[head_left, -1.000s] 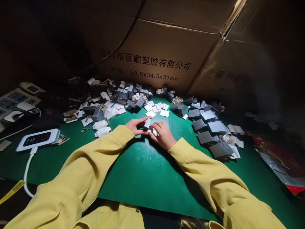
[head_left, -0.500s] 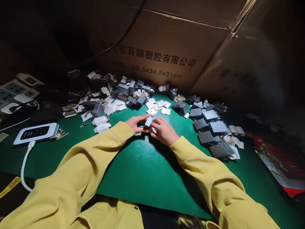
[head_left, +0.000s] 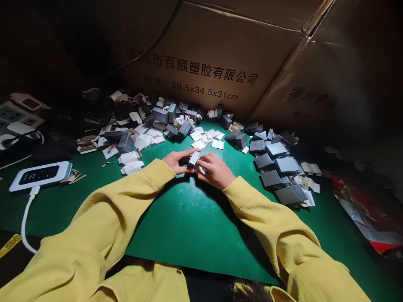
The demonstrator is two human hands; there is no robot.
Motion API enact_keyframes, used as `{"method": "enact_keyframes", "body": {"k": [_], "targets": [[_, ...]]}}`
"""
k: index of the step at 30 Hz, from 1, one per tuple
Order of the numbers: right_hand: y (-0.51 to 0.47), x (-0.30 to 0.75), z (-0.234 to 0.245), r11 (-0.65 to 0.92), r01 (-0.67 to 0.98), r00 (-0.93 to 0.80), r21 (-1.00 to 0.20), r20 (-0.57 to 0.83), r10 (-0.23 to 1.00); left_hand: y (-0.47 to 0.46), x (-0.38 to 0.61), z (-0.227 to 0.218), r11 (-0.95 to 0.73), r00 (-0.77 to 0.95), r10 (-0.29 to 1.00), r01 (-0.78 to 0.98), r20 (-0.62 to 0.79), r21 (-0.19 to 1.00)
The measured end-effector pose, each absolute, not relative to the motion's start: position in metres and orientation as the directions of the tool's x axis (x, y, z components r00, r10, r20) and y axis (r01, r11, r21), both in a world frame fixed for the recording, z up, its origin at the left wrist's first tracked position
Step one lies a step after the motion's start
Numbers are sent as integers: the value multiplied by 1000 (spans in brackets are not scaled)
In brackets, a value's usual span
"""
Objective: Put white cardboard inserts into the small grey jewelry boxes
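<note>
Near the left edge of the green bench (head_left: 176,218) lay a flat white device with a dark screen (head_left: 40,175). Mid-bench, the left hand (head_left: 176,162) and right hand (head_left: 218,173) met — fingers of both closed on a small grey rectangular box (head_left: 194,158). Flat grey cardboard boxes (head_left: 277,165) lay heaped toward the right edge.

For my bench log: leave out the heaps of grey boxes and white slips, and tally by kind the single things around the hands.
small grey box, held between left hand and right hand: 1
white device on a cable: 1
cardboard cartons behind: 2
red printed bag: 1
Total: 5
</note>
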State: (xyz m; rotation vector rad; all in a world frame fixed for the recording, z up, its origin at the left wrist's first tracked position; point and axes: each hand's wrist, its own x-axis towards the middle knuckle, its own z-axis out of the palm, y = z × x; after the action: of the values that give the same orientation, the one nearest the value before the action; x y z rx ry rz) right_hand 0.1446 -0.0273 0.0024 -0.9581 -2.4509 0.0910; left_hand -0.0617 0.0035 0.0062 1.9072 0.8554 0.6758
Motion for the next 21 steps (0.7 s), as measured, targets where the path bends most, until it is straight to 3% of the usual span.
{"method": "enact_keyframes", "body": {"k": [4, 9, 21], "targets": [[-24, 146, 7, 767, 615, -672, -183, 387, 631, 4, -63, 8, -317, 613, 787, 295, 77, 901], [-26, 145, 2, 771, 601, -644, -212, 442, 624, 4, -63, 7, -317, 606, 791, 298, 78, 900], [-49, 132, -2, 684, 707, -564, -178, 442, 698, 4, -63, 4, -286, 583, 810, 288, 69, 914]]}}
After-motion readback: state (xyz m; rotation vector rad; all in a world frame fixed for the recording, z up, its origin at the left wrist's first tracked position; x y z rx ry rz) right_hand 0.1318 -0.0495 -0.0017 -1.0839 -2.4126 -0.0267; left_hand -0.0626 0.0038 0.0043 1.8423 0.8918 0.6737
